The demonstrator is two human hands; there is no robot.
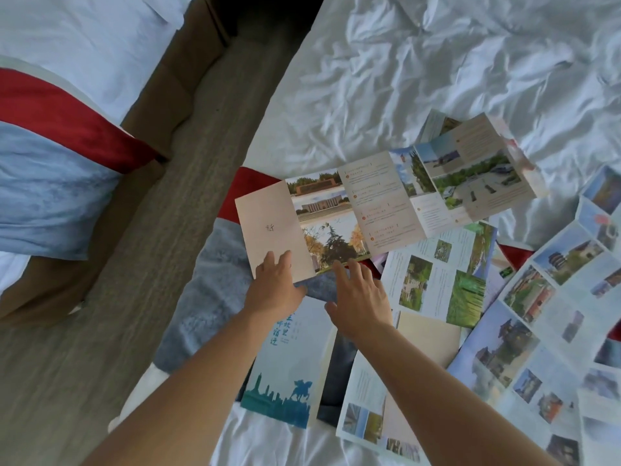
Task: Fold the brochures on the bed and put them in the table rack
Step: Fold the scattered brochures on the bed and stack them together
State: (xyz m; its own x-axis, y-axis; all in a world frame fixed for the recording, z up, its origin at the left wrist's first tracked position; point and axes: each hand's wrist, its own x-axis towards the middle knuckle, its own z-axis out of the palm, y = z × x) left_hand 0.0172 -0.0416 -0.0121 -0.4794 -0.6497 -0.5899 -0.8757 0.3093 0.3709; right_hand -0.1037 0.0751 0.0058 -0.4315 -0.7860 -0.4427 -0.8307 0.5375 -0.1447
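White rumpled bedding [437,62] fills the upper right of the frame; a second bed [67,45] sits at upper left across a strip of floor [168,230]. Your left hand [275,287] reaches forward at centre frame, fingers extended flat on the blank beige end panel of the unfolded brochure [386,196]; its grip is wide, holding nothing. Your right hand [361,297] lies just beside it, fingers spread, fingertips at the brochure's near edge, grip also wide. More unfolded brochures [537,314] overlap toward lower right, cut off by the frame edge. One folded blue-printed brochure [289,375] lies between your forearms. Printed text is too small to read.
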